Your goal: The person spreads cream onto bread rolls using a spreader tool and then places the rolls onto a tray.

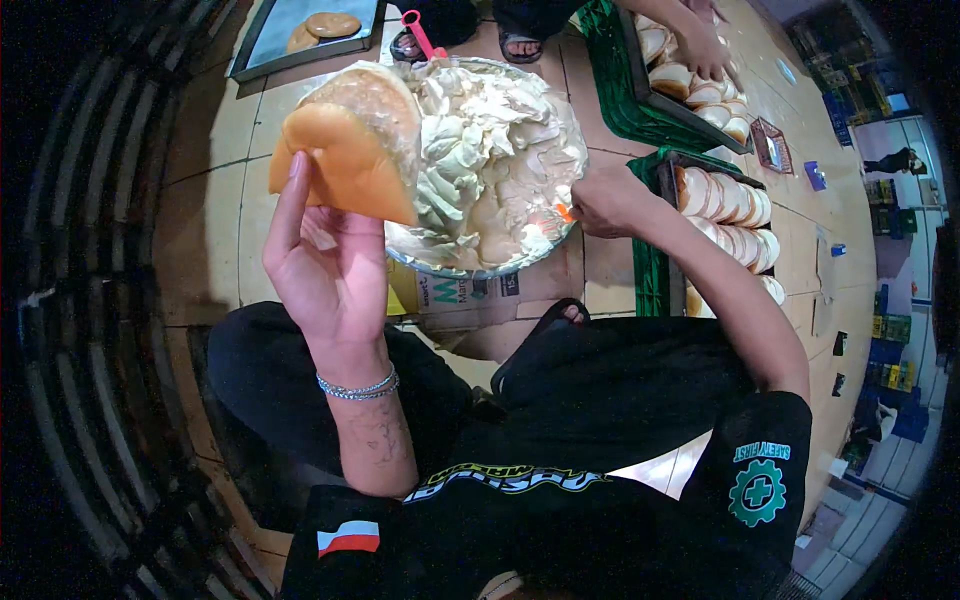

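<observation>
My left hand (325,260) holds a split bun (340,170) up at the left side of a wide metal bowl of pale cream (490,150), its thumb on the browned crust and the pale cut face showing behind. At the bowl's right edge my right hand (610,205) grips a small orange tool (564,211), whose far end is hidden in the cream. A red-handled utensil (425,35) rests at the bowl's back rim.
A metal tray (250,65) with round brown items sits back left. Green crates (610,90) with dark trays of filled buns (725,200) stand at right; another person's hands (705,55) reach into one. Dark stacked racks (80,300) line the left.
</observation>
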Demonstrator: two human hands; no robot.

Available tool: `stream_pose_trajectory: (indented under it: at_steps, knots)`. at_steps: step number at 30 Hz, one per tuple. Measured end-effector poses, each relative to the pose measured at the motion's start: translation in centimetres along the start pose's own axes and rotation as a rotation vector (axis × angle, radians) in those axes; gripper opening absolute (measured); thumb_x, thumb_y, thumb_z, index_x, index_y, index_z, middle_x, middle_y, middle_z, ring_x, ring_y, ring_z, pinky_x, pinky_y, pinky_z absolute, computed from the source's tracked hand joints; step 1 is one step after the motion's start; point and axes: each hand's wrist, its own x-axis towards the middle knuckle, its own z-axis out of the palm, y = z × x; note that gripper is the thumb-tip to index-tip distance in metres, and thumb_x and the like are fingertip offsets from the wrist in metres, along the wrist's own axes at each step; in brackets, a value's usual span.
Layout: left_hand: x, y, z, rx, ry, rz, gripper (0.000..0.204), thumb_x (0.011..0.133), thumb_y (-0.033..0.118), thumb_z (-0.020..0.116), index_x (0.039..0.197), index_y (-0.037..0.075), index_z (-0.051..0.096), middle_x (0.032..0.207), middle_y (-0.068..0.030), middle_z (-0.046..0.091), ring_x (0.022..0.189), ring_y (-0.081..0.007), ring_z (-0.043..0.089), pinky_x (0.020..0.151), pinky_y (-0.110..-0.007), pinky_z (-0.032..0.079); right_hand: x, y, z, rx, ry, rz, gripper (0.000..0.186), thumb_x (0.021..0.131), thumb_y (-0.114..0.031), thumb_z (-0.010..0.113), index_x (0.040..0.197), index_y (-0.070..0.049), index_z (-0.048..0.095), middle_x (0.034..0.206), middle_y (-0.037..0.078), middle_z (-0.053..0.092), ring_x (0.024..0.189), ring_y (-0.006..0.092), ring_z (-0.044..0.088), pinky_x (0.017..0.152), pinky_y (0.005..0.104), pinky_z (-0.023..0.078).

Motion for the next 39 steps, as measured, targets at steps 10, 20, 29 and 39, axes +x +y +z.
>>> stream_pose_trajectory:
  at_steps: [10,20,29,39]
  knots:
    - [-0.3,1.2,-0.1,0.012,0.023,0.064,0.031,0.099,0.013,0.055,0.126,-0.002,0.057,0.128,-0.0143,0.062,0.123,-0.0251,0.056,0.111,-0.044,0.040,1.0,-0.9,2.1,0.409,-0.220,0.104,0.031,0.086,-0.029,0.063,0.090,0.000,0.073,0.084,0.025,0.069,0.080,0.0397,0.068,0.078,0.0472,0.053]
    - [-0.1,1.2,-0.1,-0.018,0.001,0.066,0.032,0.098,0.012,0.056,0.126,-0.001,0.056,0.127,-0.0139,0.062,0.122,-0.0244,0.057,0.110,-0.045,0.041,1.1,0.3,6.2,0.719,-0.189,-0.013,0.031,0.091,-0.029,0.058,0.090,-0.003,0.075,0.078,0.019,0.069,0.070,0.0319,0.067,0.069,0.0425,0.051]
    - [-0.1,0.9,-0.1,-0.039,-0.017,0.035,0.031,0.098,0.012,0.055,0.126,-0.002,0.056,0.127,-0.0142,0.062,0.120,-0.0243,0.058,0.109,-0.044,0.043,0.8,-1.9,7.0,0.895,-0.128,0.037,0.031,0.093,-0.029,0.060,0.085,-0.002,0.074,0.069,0.012,0.068,0.063,0.0193,0.060,0.065,0.0370,0.048]
    - [0.2,0.7,-0.2,0.004,0.027,0.053,0.031,0.099,0.014,0.055,0.125,-0.002,0.056,0.122,-0.0141,0.065,0.116,-0.0232,0.061,0.106,-0.041,0.046,-1.1,1.3,4.9,1.269,-0.084,0.038,0.029,0.097,-0.030,0.061,0.090,-0.004,0.074,0.066,-0.006,0.053,0.062,0.0047,0.042,0.054,0.0246,0.035]
